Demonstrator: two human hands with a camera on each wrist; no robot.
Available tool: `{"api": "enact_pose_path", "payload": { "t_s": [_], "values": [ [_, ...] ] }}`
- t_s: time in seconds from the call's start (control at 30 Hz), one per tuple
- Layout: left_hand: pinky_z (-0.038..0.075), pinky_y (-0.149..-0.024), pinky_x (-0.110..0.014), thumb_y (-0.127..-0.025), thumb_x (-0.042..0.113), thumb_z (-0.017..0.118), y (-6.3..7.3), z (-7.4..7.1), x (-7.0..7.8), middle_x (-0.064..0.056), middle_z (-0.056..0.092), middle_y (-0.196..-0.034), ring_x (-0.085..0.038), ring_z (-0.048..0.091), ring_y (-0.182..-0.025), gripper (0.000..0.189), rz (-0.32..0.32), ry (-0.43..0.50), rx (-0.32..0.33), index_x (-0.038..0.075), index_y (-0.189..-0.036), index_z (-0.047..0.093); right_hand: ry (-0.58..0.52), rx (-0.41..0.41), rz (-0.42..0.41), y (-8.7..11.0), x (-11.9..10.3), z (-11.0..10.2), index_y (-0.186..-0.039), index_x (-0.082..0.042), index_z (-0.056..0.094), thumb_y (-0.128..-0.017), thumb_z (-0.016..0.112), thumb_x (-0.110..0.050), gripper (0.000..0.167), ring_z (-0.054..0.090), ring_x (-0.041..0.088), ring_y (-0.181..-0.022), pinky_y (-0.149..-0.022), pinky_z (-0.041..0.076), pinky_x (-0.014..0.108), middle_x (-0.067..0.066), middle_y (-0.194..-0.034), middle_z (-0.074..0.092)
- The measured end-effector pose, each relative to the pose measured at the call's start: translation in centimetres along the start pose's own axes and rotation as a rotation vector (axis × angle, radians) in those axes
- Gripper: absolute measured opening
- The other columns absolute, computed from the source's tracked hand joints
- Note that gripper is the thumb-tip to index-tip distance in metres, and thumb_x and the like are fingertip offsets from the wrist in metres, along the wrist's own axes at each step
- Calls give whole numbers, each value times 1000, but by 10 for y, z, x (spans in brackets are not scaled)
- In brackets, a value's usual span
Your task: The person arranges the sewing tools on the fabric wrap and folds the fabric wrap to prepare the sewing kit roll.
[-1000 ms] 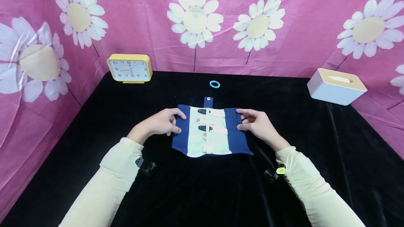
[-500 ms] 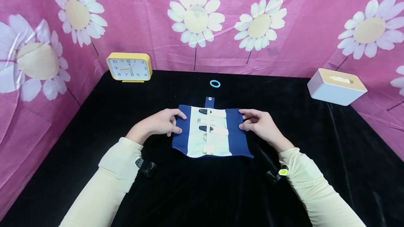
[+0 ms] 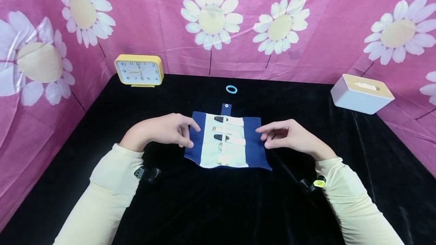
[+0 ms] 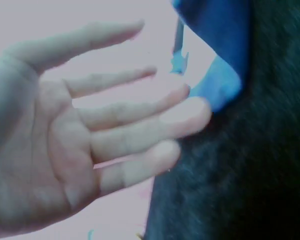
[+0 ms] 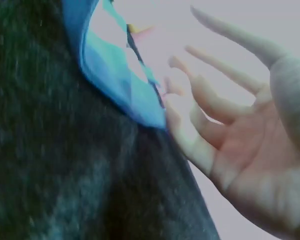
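A navy and pale-mint fabric roll pouch (image 3: 253,143) lies unfolded on the black cloth, its snap tab (image 3: 226,109) pointing to the back. Under a pale strap down its middle sit several small items, among them two black-ended ones (image 3: 220,137). At the pouch's left edge hovers my left hand (image 3: 163,128), thumb and fingers apart with nothing between them. My right hand (image 3: 293,139) is over the right edge, fingers loosely bent and holding nothing. Both wrist views show the palms bare, with the blue pouch edge (image 4: 225,82) beyond the left fingertips.
A light-blue ring (image 3: 231,89) lies behind the pouch. The yellow-framed clock (image 3: 139,70) stands at the back left, and a white tissue box (image 3: 361,93) with a wooden top is at the back right. A pink flowered curtain (image 3: 245,63) closes off the back.
Both hands have let go of the pouch's side edges and drawn slightly outward, the left wrist to the left and the right wrist to the right. The pouch stays spread out in place.
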State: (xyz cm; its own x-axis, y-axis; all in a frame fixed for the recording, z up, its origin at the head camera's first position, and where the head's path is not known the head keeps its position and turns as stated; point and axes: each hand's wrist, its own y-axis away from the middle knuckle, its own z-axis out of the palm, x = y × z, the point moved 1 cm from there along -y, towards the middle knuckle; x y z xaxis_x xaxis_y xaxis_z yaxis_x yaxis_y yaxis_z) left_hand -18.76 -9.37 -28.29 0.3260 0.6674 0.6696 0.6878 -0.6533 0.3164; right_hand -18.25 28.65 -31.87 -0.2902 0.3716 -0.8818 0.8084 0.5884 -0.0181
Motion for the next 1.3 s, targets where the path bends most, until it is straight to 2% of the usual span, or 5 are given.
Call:
{"api": "enact_pose_path", "payload": {
  "t_s": [0.2, 0.47, 0.73, 1.0, 1.3],
  "values": [
    [54, -81, -28, -83, 15, 83, 4, 7, 15, -2, 68, -92, -11, 67, -84, 57, 117, 24, -141, 4, -133, 59, -54, -294, -101, -4, -12, 11, -127, 11, 62, -80, 82, -1, 52, 67, 17, -85, -73, 59, 30, 21, -99, 69],
    [53, -84, -27, -78, 10, 86, -3, 17, 18, 1, 68, -92, -10, 65, -86, 58, 94, -63, -160, 8, -130, 62, 26, -448, -51, -9, -22, 26, -125, 2, 67, -75, 88, -13, 56, 67, 13, -91, -81, 58, 29, 13, -97, 71],
    [52, -81, -26, -83, 7, 80, -6, 19, 15, 4, 66, -83, -8, 61, -80, 49, 111, -118, -140, 8, -129, 63, 92, -443, -15, -11, -20, 29, -120, -4, 72, -76, 87, -13, 48, 67, 11, -90, -80, 58, 30, 6, -95, 72],
    [53, -87, -29, -88, 6, 75, -7, 14, 13, 7, 70, -78, -8, 62, -82, 37, 175, -95, -101, 4, -123, 65, 31, -417, -19, -8, -21, 25, -117, 1, 72, -83, 79, -4, 36, 70, 12, -83, -74, 60, 33, 13, -92, 74],
    [53, -84, -31, -90, 6, 73, -10, 9, 6, 8, 71, -79, -9, 62, -81, 35, 198, -74, 13, 2, -124, 65, 15, -306, 38, -3, -18, 19, -116, 1, 72, -85, 72, 3, 31, 70, 12, -81, -72, 60, 31, 13, -95, 74]
  ]
}}
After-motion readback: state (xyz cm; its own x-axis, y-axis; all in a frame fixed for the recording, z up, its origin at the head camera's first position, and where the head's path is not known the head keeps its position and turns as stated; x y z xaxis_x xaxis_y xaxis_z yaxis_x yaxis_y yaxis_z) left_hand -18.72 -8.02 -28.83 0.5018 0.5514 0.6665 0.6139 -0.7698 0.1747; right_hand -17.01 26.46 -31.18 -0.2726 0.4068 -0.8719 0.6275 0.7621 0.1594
